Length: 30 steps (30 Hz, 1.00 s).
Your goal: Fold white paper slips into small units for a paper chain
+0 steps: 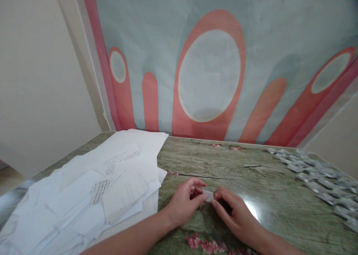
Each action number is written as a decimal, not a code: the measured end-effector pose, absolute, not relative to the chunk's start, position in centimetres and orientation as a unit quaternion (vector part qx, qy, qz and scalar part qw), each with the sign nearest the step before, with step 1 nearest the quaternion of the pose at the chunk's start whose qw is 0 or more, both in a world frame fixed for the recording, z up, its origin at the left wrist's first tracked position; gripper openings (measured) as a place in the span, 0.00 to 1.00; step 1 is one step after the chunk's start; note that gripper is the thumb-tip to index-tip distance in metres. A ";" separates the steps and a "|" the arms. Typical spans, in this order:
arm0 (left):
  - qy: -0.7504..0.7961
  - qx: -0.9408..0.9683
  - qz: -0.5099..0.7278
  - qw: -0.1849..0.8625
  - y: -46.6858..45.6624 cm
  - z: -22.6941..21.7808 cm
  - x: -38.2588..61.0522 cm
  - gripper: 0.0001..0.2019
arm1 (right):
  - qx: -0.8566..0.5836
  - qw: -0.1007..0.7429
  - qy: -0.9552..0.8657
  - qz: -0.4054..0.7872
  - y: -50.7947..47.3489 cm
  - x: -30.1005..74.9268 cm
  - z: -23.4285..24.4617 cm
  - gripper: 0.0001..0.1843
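Between my two hands, just above the table, is a small folded piece of white paper (208,195). My left hand (188,198) pinches its left end between thumb and fingers. At the right end, the thumb and fingertips of my right hand (233,210) close on the paper. To the left of my hands lies a wide, loose pile of white paper sheets (125,188), some with lines of dark print. Over on the right side, several grey-white folded paper pieces (316,173) lie in rows.
The table (195,161) has a green wood-grain top with pink flower prints. Behind its far edge hangs a backdrop (260,42) with red and pale shapes. A plain pale wall (41,79) rises at the left.
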<state>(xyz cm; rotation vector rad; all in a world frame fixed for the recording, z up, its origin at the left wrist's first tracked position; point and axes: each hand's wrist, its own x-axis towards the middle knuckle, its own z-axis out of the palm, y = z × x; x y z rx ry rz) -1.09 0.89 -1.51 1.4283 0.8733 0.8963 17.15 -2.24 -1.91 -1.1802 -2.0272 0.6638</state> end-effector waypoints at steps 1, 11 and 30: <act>0.374 0.604 0.386 0.588 1.0 -1.5 -1.1 0.12 | -0.446 0.348 -0.784 0.256 -2.2 17.2 -1.8 0.06; 0.329 0.630 0.332 0.620 0.8 -1.9 -1.3 0.17 | -0.357 0.351 -0.858 0.114 -1.2 18.5 -2.8 0.21; 0.376 0.792 0.314 0.364 -0.1 -0.6 -1.5 0.20 | -0.296 0.303 -0.905 -0.035 -1.1 18.7 -2.6 0.08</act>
